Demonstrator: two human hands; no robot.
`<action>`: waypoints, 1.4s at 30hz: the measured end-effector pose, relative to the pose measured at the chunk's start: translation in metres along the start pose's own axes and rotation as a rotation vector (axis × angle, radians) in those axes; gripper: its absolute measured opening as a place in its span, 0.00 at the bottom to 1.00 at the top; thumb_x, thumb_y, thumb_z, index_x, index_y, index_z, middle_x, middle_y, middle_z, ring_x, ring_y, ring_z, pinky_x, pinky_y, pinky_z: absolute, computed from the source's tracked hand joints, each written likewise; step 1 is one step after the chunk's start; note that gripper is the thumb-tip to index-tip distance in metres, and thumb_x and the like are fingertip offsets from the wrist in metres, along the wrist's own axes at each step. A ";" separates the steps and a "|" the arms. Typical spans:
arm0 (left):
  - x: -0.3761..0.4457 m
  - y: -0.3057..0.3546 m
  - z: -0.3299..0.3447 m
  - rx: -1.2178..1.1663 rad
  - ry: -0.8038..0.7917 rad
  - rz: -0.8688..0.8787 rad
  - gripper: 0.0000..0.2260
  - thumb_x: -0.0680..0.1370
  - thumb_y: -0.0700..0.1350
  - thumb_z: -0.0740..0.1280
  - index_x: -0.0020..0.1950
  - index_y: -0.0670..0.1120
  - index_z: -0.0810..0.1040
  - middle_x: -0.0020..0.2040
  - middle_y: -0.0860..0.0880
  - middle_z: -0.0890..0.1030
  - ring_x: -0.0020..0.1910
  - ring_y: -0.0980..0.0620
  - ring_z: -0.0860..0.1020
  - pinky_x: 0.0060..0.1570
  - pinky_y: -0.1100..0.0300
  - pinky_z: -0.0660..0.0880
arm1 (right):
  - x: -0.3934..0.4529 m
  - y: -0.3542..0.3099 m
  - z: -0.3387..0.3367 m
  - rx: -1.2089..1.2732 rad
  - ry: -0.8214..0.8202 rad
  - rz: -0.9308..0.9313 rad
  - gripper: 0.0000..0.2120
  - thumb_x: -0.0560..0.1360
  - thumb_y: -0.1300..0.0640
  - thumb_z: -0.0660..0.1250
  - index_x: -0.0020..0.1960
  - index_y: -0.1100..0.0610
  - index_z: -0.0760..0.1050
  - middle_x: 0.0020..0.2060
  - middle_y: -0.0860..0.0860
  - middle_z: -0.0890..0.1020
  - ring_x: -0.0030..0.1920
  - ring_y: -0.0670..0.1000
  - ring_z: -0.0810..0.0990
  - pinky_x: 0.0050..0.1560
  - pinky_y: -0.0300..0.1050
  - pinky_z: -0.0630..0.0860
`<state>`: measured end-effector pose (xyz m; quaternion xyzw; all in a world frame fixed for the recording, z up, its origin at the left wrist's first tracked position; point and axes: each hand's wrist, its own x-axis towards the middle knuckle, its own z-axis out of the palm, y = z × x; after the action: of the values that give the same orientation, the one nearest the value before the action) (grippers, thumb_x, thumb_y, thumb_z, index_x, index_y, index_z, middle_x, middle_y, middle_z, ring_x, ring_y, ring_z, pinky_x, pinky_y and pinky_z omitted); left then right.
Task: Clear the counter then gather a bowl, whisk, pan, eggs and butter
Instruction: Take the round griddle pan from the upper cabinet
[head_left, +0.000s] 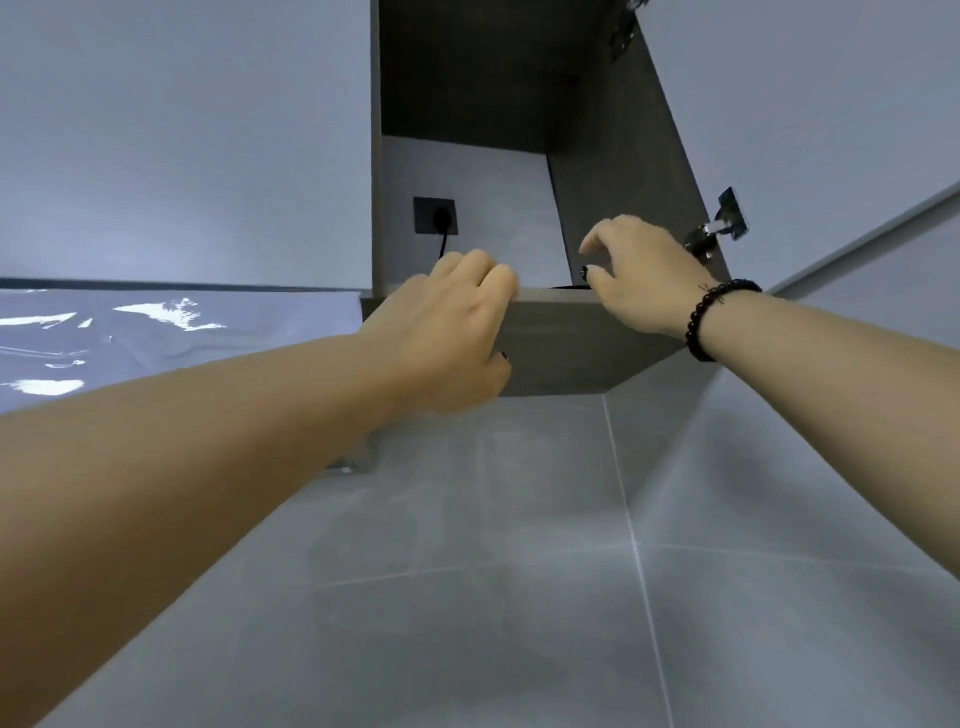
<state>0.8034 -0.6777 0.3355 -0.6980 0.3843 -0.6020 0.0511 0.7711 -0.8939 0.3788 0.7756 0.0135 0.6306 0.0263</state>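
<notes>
Grey tiled wall below, open wall cabinet (467, 171) above: we curl our left hand (447, 332) over its bottom edge, right hand (639, 270) groping inside, grip unclear; bowl, whisk, pan, eggs, butter nowhere visible, nothing gathered

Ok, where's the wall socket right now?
In the head view the socket sits on the back wall inside the open cabinet, low on its left side, just above the left hand; a black cable hangs from it.

Open cabinet (467, 104), hinge (719, 228) rightward.
</notes>
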 end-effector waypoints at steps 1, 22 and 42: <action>0.005 -0.002 0.002 0.016 -0.026 -0.019 0.19 0.75 0.50 0.65 0.63 0.46 0.67 0.60 0.48 0.69 0.58 0.47 0.68 0.53 0.52 0.72 | 0.006 0.000 0.001 -0.017 -0.041 -0.002 0.13 0.80 0.56 0.57 0.62 0.56 0.73 0.61 0.54 0.75 0.58 0.56 0.75 0.59 0.53 0.74; 0.012 -0.022 0.019 0.071 -0.138 -0.175 0.27 0.69 0.51 0.68 0.66 0.47 0.66 0.60 0.49 0.71 0.60 0.47 0.69 0.61 0.49 0.68 | 0.009 0.024 0.015 -0.061 -0.164 0.015 0.13 0.80 0.46 0.58 0.53 0.54 0.75 0.49 0.52 0.81 0.51 0.55 0.77 0.54 0.54 0.74; 0.005 0.000 0.009 -0.577 0.197 -0.417 0.09 0.76 0.47 0.62 0.49 0.45 0.79 0.43 0.51 0.82 0.44 0.49 0.79 0.50 0.49 0.79 | -0.008 0.024 -0.001 -0.381 0.224 -0.284 0.06 0.74 0.65 0.66 0.43 0.61 0.68 0.35 0.54 0.70 0.34 0.54 0.68 0.29 0.44 0.60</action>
<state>0.8111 -0.6840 0.3368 -0.6857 0.3909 -0.5308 -0.3086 0.7683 -0.9181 0.3726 0.6723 0.0059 0.6936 0.2584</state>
